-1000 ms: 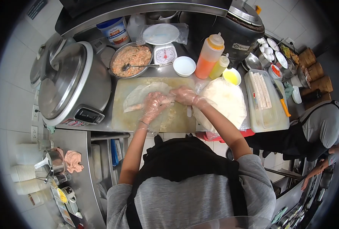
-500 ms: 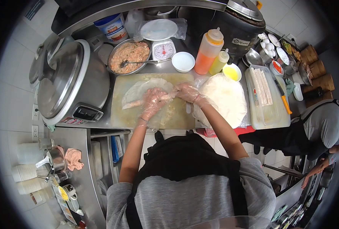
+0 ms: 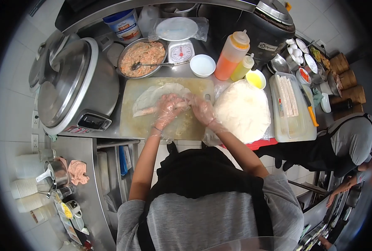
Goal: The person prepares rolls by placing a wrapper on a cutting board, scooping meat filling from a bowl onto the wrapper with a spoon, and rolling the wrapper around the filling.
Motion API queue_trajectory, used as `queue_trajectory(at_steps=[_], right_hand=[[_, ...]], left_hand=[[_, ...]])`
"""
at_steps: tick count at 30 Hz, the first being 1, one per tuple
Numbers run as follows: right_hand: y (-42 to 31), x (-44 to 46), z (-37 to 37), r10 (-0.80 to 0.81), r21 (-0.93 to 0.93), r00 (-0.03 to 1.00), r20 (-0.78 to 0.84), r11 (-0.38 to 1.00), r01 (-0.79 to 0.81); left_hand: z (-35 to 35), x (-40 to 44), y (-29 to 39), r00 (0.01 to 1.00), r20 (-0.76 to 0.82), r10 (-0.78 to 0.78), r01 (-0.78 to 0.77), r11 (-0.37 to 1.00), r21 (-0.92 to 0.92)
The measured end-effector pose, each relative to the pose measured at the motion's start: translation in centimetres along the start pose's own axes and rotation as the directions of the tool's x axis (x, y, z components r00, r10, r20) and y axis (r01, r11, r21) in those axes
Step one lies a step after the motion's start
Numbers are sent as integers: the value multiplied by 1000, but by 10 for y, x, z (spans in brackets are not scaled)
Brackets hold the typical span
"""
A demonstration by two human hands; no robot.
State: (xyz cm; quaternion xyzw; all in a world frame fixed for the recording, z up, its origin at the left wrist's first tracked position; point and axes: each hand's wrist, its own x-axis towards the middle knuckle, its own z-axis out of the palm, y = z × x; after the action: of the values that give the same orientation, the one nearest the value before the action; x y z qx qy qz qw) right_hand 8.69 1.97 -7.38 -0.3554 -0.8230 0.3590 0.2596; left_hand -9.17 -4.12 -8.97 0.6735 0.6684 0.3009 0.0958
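Note:
A thin round white wrapper [image 3: 152, 95] lies on the yellowish cutting board [image 3: 131, 127], its near edge folded over a strip of filling. My left hand [image 3: 168, 111], in a clear plastic glove, has its fingers curled on the rolled edge. At the right end of that roll, my gloved right hand [image 3: 202, 109] pinches the wrapper. Beside it on the right is a large round stack of pale wrappers [image 3: 244, 111]. Behind the board stand a metal bowl of orange-pink filling with a spoon [image 3: 142, 58] and a white scale [image 3: 180, 53].
Left is a big steel cooker [image 3: 69, 83]. Behind are a white bowl [image 3: 202, 65], an orange squeeze bottle [image 3: 232, 54] and a yellow one [image 3: 242, 67]. A tray of white rolls [image 3: 287, 96] and an orange-handled knife [image 3: 311, 113] lie right. Another person [image 3: 353, 138] stands far right.
My right hand has shifted slightly down at the right end of the roll. My left hand stays on the rolled edge. The view has tilted a little.

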Motion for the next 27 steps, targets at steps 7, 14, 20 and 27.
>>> queue_trajectory(at_steps=[7,14,20,27], right_hand=[[-6,-20,19,-162,-314,985,65,933,174],[-11,-21,2,-150,-368,980,133,910,190],[1,-22,-4,-101,-161,978,182,978,131],[0,-19,-25,365,769,850,380,386,-510]], left_hand=[[-5,2,1,996,76,-50,53,998,-37],[-7,5,0,996,85,-21,26,998,-59],[-5,2,4,994,-45,96,-98,994,-45],[-28,15,14,979,188,-76,146,907,-394]])
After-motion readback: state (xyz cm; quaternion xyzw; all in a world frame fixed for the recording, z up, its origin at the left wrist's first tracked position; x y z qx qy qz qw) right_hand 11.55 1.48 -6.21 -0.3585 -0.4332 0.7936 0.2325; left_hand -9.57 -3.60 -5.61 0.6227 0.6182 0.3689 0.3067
